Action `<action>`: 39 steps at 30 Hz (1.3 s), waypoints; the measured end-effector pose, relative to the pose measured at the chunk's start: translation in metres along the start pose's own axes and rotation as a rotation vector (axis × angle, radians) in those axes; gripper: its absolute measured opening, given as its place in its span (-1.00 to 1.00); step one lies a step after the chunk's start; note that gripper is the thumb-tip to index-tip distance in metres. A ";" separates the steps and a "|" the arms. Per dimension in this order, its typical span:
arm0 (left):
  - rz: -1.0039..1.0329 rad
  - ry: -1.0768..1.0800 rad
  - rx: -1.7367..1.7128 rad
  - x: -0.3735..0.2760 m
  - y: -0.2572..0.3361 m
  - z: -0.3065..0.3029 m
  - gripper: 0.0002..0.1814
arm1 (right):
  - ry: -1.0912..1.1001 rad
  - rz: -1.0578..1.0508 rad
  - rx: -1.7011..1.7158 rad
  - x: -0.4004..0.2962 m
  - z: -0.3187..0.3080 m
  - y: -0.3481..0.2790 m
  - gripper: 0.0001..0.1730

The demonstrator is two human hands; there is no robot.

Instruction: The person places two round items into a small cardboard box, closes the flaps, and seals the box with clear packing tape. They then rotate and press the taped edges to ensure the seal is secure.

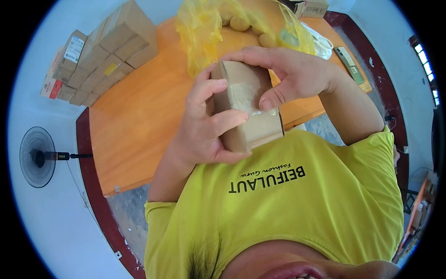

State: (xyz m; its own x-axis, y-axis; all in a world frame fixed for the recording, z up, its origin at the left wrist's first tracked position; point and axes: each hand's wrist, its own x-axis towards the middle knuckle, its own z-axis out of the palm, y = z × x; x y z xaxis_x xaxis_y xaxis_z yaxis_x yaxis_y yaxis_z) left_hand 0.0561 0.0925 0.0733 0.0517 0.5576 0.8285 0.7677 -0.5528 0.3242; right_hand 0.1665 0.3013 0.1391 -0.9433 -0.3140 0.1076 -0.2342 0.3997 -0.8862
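A small cardboard box (261, 122) is held up close to my chest, above the near edge of the wooden table (150, 139). Clear tape, wrinkled in places, runs across the face turned up to me. My left hand (205, 129) grips the box along its left side, with fingers spread over that side and the lower corner. Across the far right part lies my right hand (289, 76), its fingers over the far edge and its thumb pressed on the taped face. The underside of the box is hidden.
At the far side a yellow plastic bag (200, 35) lies near several round brownish things (239, 23). Stacked cardboard boxes (129, 38) stand at the far left. A green flat box (349, 65) and a white looped item (322, 43) lie right. A fan (38, 157) is beyond the left edge.
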 end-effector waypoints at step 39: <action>-0.052 0.050 0.008 -0.007 0.001 -0.006 -0.41 | 0.143 0.114 0.266 0.016 0.014 0.002 -0.44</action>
State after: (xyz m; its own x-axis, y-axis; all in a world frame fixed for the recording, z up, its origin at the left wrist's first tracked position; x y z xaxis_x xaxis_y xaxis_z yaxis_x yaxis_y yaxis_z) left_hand 0.0529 0.0839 0.0707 -0.0203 0.5539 0.8323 0.7736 -0.5187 0.3641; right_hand 0.1545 0.2854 0.1330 -0.9879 -0.1480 0.0462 -0.0729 0.1802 -0.9809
